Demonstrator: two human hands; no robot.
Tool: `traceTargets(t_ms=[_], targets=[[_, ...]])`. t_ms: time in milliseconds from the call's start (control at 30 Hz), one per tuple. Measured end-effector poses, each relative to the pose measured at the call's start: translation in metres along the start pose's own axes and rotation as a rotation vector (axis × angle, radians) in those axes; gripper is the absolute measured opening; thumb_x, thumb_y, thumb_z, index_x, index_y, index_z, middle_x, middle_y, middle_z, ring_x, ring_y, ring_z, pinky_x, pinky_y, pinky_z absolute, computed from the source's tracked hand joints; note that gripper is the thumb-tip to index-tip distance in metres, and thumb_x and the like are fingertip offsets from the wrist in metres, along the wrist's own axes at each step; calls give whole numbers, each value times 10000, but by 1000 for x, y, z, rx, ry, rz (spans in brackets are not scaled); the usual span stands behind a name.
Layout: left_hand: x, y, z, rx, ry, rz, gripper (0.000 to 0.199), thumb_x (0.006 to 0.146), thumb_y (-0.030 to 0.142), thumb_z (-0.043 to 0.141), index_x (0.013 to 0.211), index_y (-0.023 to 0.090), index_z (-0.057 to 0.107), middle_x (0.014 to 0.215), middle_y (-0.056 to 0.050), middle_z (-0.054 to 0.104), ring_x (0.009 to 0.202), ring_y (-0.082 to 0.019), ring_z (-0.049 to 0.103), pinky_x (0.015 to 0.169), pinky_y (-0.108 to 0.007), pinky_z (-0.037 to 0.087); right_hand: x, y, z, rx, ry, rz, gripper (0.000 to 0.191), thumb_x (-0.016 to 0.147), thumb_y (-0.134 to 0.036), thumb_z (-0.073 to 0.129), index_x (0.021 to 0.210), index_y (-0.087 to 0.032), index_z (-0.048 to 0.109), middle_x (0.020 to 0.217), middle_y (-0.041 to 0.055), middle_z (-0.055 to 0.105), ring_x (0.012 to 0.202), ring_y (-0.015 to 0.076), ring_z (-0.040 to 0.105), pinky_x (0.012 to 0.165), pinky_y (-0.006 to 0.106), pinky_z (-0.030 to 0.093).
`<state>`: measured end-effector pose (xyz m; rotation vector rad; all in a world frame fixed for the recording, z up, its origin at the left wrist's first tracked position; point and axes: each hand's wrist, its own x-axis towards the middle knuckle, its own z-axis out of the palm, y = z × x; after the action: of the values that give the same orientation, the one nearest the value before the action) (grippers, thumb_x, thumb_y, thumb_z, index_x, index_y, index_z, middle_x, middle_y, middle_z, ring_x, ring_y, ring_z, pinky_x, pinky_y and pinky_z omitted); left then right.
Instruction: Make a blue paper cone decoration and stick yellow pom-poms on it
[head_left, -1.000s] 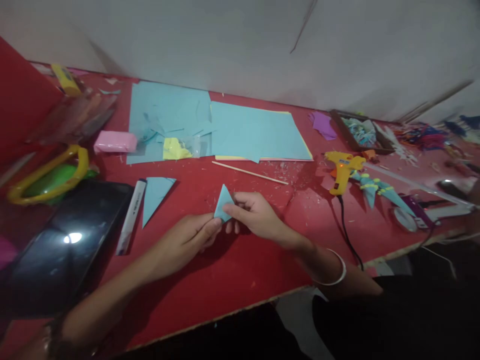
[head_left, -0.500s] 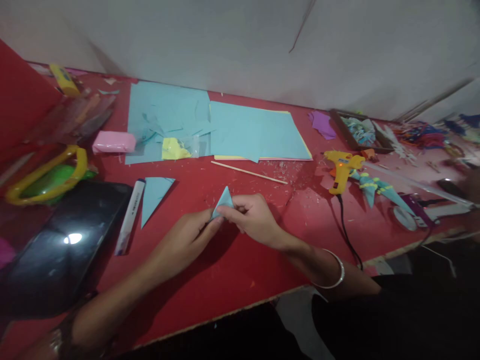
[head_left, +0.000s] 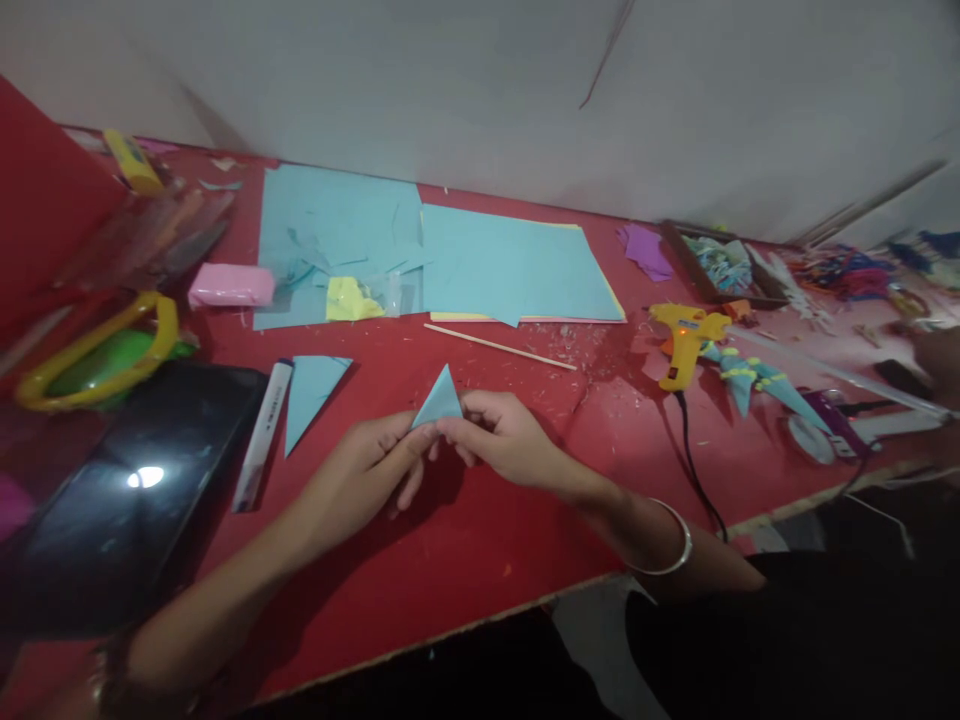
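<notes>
A small light-blue paper triangle points up and away, held above the red table between both hands. My left hand pinches its lower left edge with the thumb on top. The thumb and fingers of my right hand grip its lower right corner. Both thumbs nearly meet at the bottom edge, and some fingers are hidden under the paper. Left of the hands lies another light-blue paper piece, beside a white marker. A thin wooden stick rests beyond the hands.
Blue sheets lie at the back near a pink packet. On the right are a yellow glue gun with a black cord, decorated blue cones and a tray. A black glossy object lies left.
The paper triangle has turned and more of its face shows. My left fingers have spread lower beneath it, and my right thumb has shifted down to its bottom edge.
</notes>
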<state>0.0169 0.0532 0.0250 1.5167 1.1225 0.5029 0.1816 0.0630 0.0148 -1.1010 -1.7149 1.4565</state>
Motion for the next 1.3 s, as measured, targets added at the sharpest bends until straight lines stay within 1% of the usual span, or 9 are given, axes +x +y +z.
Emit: traceTargets(t_ms=[233,333,433,500,600,733,833,1100,1300], targets=[[1,-3,-2,-16,-35,28,319,846,415,360,673,180,488,365,79,451,357,-70,390,393,-169,309,-2,-4,-2,-131,30,-64,284,849,-345,454,638,-165,518,494,-57,452,473,54,424,477,189,327],[2,-2,-4,-44,-72,29,315,826,437,386,684,179,500,382,81,438,374,-72,376,398,-172,310,-3,-3,-2,-65,32,-58,296,848,-355,452,616,-173,475,474,-65,434,448,48,401,461,185,321],[1,-1,-5,-86,-140,0,390,854,460,314,662,179,504,397,63,458,410,-82,404,443,-183,350,-2,1,-1,23,24,-47,304,847,-382,449,622,-178,444,476,-67,441,433,43,396,447,181,323],[1,-2,-6,-90,-157,-1,443,873,460,267,631,178,508,403,48,480,434,-89,432,475,-191,373,-2,3,-1,57,24,-43,299,847,-402,441,650,-177,453,484,-65,450,432,45,405,442,184,328],[-1,-2,-5,-68,-145,12,455,880,459,266,626,179,521,394,44,497,426,-94,448,470,-196,374,-2,2,-1,51,29,-32,267,832,-389,470,674,-174,476,504,-59,459,447,52,418,441,189,338],[-2,-3,-4,-32,-139,44,468,891,434,250,616,179,528,379,41,511,409,-93,453,463,-194,372,-3,-2,-1,-10,-17,-35,223,799,-316,530,636,-169,490,553,-43,487,501,61,455,464,190,360],[-2,-3,-3,-6,-135,72,485,896,417,243,574,177,515,390,33,519,426,-90,461,481,-190,381,-3,-2,-1,-6,-58,-31,267,818,-315,507,597,-171,462,527,-47,483,479,58,451,462,188,363],[-1,-2,-3,62,-60,90,461,882,407,251,571,178,504,422,34,509,421,-93,460,456,-199,374,-1,-2,-6,-15,-141,18,322,870,-374,397,631,-168,459,540,-19,557,434,52,448,431,182,370],[0,-5,-4,168,-27,109,464,881,393,249,571,177,519,427,31,528,425,-91,482,467,-192,370,0,-1,-10,-113,-74,-7,336,860,-358,431,592,-163,487,545,-15,569,444,49,457,451,179,375]])
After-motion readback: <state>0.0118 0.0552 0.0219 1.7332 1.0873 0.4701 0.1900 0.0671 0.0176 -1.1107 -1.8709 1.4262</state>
